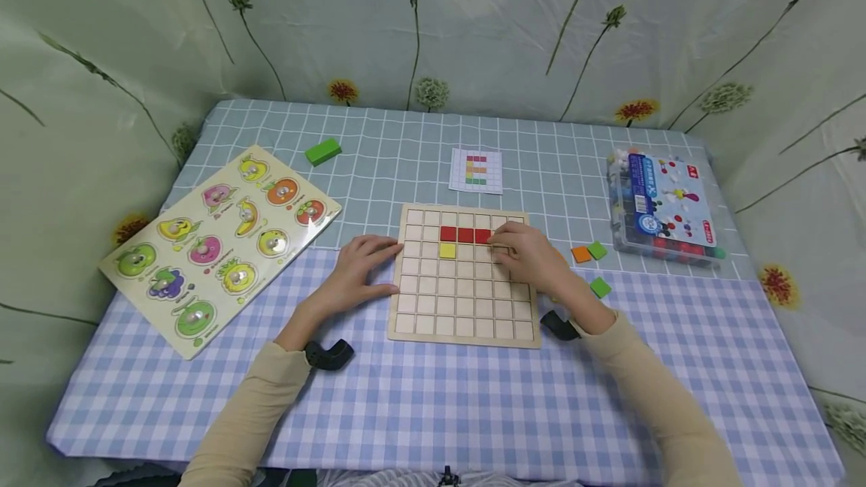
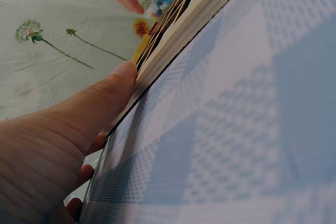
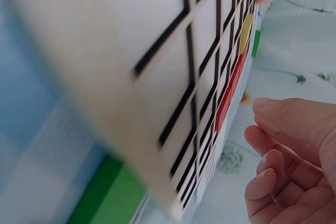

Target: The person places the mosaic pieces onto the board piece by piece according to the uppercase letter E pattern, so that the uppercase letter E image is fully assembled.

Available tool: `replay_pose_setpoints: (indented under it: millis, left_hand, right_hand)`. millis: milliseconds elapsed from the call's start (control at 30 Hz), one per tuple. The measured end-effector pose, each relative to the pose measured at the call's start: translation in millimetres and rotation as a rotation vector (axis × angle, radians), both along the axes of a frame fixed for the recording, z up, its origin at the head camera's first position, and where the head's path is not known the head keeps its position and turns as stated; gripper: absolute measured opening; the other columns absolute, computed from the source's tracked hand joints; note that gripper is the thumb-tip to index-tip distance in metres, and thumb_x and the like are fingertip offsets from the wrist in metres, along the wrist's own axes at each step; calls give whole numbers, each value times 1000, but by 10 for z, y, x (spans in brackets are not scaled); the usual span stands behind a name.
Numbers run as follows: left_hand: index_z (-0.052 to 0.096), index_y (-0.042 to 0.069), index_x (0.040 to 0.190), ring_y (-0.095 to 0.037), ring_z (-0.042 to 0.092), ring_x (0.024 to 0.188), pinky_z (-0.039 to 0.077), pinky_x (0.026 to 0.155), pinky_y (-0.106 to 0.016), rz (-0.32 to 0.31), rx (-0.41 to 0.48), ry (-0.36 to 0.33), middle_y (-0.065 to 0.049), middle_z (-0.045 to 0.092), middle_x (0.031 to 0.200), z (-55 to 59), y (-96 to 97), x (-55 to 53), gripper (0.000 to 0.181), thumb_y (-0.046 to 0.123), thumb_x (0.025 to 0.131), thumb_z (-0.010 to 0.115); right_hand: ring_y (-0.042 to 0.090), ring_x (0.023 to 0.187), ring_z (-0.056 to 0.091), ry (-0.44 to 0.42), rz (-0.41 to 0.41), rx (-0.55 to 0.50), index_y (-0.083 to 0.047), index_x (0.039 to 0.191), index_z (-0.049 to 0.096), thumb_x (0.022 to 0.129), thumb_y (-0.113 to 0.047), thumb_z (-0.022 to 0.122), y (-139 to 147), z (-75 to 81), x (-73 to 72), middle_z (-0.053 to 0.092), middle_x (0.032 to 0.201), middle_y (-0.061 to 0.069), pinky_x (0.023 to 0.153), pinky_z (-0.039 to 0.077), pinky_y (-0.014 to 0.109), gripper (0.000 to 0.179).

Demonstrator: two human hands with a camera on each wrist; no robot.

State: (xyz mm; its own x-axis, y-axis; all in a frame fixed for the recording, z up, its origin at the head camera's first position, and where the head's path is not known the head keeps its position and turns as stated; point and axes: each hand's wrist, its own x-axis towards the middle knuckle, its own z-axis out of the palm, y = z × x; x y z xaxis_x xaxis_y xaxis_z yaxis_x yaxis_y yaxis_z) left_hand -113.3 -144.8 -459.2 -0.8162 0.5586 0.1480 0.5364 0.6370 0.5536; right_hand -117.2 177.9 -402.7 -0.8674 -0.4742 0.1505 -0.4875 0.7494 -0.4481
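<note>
A wooden grid board [image 1: 464,307] lies in the middle of the table. Three red square tiles [image 1: 465,234] form a row in its upper part, and one yellow tile [image 1: 447,250] sits below the leftmost. My left hand [image 1: 355,269] touches the board's left edge; in the left wrist view its thumb [image 2: 113,87] presses on the side. Over the board's right part, my right hand [image 1: 531,255] is beside the rightmost red tile. Seen from the right wrist, its fingers [image 3: 262,184] are loosely bent above the board, with nothing visible between thumb and index finger.
An orange tile [image 1: 581,254] and green tiles [image 1: 598,249] lie right of the board. Behind it is a printed pattern card [image 1: 476,171]. A fruit puzzle board [image 1: 216,228] and green block [image 1: 323,152] are on the left, a clear plastic box [image 1: 670,209] on the right.
</note>
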Motion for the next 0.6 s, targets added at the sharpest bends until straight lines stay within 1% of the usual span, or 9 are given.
replay_pose_setpoints:
  millis: [67,167,233,300,367,433,533,600]
  left_hand:
    - [49,11,137,-31,35,129,23,105,-55,0,-1,2,-11,48,138,-2,0,-1,71,34,76,76]
    - [50,11,137,-31,36,128,23,105,-55,-2,4,8,-11,49,138,-3,-1,-2,70,33,76,76]
    - [50,11,137,-31,36,128,23,105,-55,-2,6,10,-11,49,138,-3,-2,-2,70,33,76,76]
    - [50,11,136,-32,36,128,24,105,-55,-3,8,11,-11,49,137,-3,-2,-2,70,33,76,77]
    - [50,11,136,-31,36,127,24,105,-55,-3,9,9,-11,49,137,-1,0,1,70,33,76,77]
    - [50,11,136,-31,36,127,24,104,-55,-3,9,8,-11,49,137,0,0,3,70,32,76,77]
    - [50,10,136,-31,36,127,24,104,-55,-2,8,8,-11,49,138,8,-1,8,70,32,76,77]
    - [50,10,137,-31,36,127,24,105,-55,-1,6,7,-11,49,138,15,0,8,70,32,76,76]
  right_hand:
    - [27,93,64,-3,-24,13,0,102,71,84,-5,67,67,-9,20,67,105,15,76,53,38,20]
    - [22,78,61,9,-43,9,1,103,70,82,-3,69,168,-17,49,66,105,15,66,51,33,21]
    - [17,66,54,30,-45,2,1,101,70,81,-2,69,235,-28,66,66,103,16,59,46,28,21]
    - [11,59,46,48,-47,-14,2,100,71,80,-1,70,304,-36,84,67,100,16,54,41,24,21]
    - [8,56,41,61,-55,-26,2,99,71,80,-1,70,374,-44,101,67,99,16,53,37,22,20]
    - [7,55,39,69,-69,-32,2,99,71,80,0,69,438,-52,115,67,99,16,52,36,22,20]
    - [11,59,44,73,-88,-36,4,100,70,79,3,68,516,-63,128,66,99,17,55,40,24,21]
    - [16,65,52,69,-103,-28,5,100,70,79,4,68,555,-63,134,66,100,18,59,45,28,22]
